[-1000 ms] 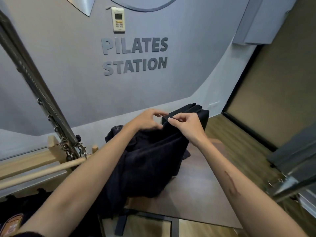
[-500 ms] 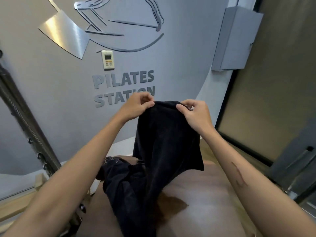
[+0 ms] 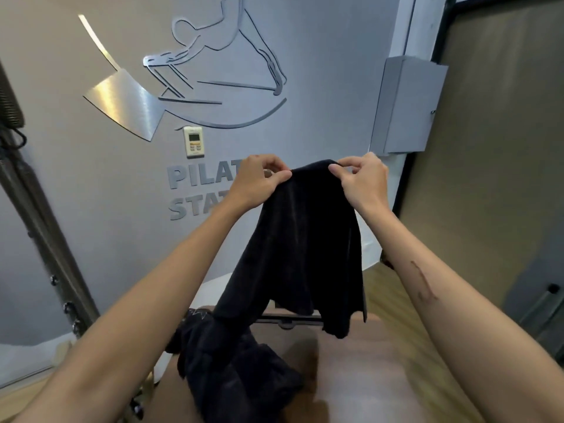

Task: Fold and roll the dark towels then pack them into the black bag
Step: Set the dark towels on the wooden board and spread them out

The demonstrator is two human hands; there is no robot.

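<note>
Basically left hand (image 3: 258, 181) and right hand (image 3: 361, 181) each pinch the dark towel (image 3: 305, 248) by its top edge, held high so it hangs flat for folding; its lower end trails onto the padded table (image 3: 381, 377).

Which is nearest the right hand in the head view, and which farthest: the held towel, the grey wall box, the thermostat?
From the right hand:
1. Held towel, pinched in its fingers.
2. Grey wall box, up and to the right on the wall.
3. Thermostat, far left, beyond the left hand.
</note>
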